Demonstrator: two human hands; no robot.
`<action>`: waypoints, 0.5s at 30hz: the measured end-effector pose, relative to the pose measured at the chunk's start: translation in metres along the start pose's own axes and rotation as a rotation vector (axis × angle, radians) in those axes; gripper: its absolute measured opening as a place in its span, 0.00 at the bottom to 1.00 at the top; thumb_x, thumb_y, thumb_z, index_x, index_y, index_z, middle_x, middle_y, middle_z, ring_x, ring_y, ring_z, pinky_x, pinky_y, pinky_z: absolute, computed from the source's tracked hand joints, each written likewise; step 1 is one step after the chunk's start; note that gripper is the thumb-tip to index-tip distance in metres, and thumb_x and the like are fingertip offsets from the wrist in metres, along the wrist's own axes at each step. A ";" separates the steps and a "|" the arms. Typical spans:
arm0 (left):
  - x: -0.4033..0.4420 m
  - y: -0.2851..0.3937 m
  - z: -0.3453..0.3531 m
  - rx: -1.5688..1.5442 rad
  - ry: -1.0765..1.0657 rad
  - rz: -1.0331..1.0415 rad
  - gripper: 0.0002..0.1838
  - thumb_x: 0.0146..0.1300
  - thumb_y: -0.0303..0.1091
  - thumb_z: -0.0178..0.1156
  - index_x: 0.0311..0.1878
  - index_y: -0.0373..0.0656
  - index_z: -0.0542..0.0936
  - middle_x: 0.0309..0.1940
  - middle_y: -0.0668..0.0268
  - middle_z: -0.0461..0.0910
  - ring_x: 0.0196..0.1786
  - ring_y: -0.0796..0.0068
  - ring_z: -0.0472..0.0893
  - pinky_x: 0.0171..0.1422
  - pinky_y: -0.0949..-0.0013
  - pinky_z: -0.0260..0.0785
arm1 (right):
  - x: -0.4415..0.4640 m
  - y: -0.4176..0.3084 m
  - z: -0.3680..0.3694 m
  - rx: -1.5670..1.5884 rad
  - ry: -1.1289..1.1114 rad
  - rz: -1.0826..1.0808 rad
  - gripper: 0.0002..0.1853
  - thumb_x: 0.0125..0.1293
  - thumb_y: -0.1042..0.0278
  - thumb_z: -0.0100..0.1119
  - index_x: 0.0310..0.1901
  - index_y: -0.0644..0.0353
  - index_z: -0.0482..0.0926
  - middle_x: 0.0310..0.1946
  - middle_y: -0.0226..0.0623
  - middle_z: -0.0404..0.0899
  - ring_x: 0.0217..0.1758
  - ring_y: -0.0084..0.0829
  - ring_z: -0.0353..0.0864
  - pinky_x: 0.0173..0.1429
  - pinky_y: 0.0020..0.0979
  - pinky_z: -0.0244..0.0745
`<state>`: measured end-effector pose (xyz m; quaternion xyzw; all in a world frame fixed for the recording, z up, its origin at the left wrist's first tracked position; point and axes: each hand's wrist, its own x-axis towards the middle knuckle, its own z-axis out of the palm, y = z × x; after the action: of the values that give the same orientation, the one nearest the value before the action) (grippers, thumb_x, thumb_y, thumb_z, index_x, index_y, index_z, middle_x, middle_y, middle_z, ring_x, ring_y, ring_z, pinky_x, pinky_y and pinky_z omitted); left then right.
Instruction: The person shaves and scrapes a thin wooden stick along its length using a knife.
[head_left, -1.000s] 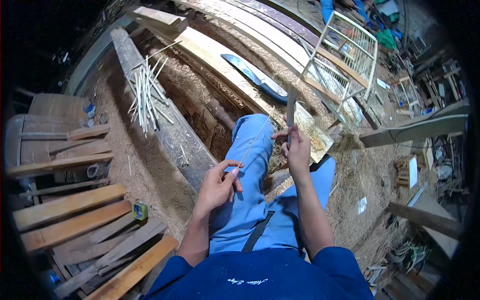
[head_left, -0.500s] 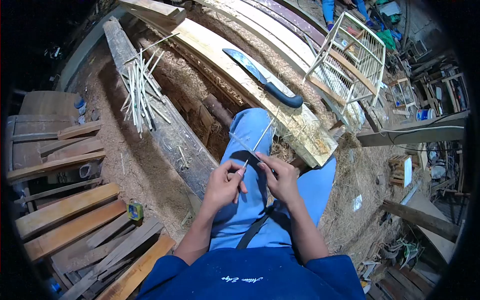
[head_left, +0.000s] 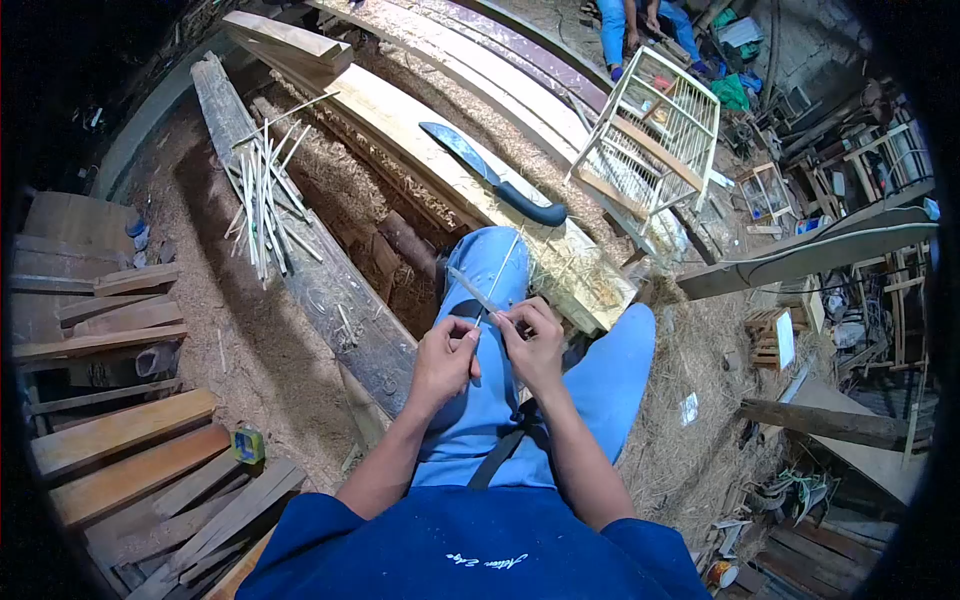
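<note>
My left hand (head_left: 445, 362) is closed in a pinch on the lower end of a thin bamboo stick (head_left: 507, 262), which slants up and right over my knee. My right hand (head_left: 532, 340) grips a narrow grey knife blade (head_left: 468, 287) pointing up and left; its handle is hidden by the fingers. Blade and stick cross just above my fingertips. Beyond my knee, a large knife with a black handle (head_left: 530, 205) lies on a pale wooden beam (head_left: 590, 268).
A bundle of thin sticks (head_left: 265, 205) rests on a weathered plank (head_left: 345, 290) at left. A slatted cage (head_left: 655, 140) stands at upper right, with another person's legs (head_left: 613, 35) behind. Wood pieces (head_left: 130, 430) and a yellow tape measure (head_left: 247, 446) are at lower left.
The view has shifted, so the surroundings appear farther left. The stick stands steeper and my hands are closer together, with the blade still across the stick.
</note>
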<state>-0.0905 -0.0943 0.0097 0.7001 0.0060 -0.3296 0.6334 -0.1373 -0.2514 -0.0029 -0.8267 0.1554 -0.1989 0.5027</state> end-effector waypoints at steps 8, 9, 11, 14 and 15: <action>0.002 0.006 0.002 0.005 0.030 -0.045 0.09 0.76 0.35 0.58 0.47 0.37 0.76 0.16 0.65 0.78 0.08 0.80 0.66 0.11 0.73 0.54 | 0.004 0.017 0.008 0.118 -0.001 0.096 0.10 0.59 0.71 0.76 0.28 0.65 0.84 0.23 0.35 0.74 0.24 0.25 0.72 0.30 0.31 0.65; 0.002 0.006 0.002 0.013 0.029 -0.052 0.09 0.76 0.35 0.58 0.47 0.37 0.76 0.16 0.65 0.78 0.08 0.80 0.66 0.11 0.73 0.54 | 0.003 0.019 0.010 0.122 0.001 0.105 0.10 0.59 0.71 0.76 0.28 0.65 0.84 0.23 0.35 0.74 0.24 0.25 0.72 0.30 0.31 0.65; 0.002 0.007 0.003 -0.010 0.030 -0.026 0.10 0.76 0.35 0.59 0.46 0.37 0.76 0.16 0.65 0.78 0.08 0.81 0.66 0.11 0.74 0.53 | 0.003 0.022 0.011 0.104 0.024 0.086 0.13 0.60 0.71 0.76 0.26 0.66 0.81 0.20 0.34 0.72 0.22 0.23 0.69 0.27 0.30 0.63; -0.002 0.004 0.000 -0.010 0.043 -0.026 0.09 0.75 0.35 0.60 0.45 0.38 0.77 0.16 0.67 0.78 0.08 0.82 0.65 0.11 0.74 0.53 | 0.002 0.021 0.014 0.102 0.048 0.114 0.15 0.60 0.70 0.76 0.24 0.66 0.78 0.20 0.35 0.72 0.22 0.23 0.69 0.27 0.30 0.63; -0.004 0.004 -0.001 -0.023 0.045 -0.040 0.09 0.75 0.35 0.60 0.45 0.38 0.78 0.16 0.67 0.78 0.09 0.82 0.65 0.11 0.74 0.53 | 0.003 0.020 0.015 0.105 0.044 0.112 0.15 0.60 0.70 0.76 0.24 0.66 0.78 0.20 0.35 0.72 0.22 0.23 0.69 0.27 0.30 0.63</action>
<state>-0.0911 -0.0924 0.0149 0.6998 0.0381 -0.3264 0.6343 -0.1286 -0.2508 -0.0266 -0.7847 0.2021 -0.1965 0.5522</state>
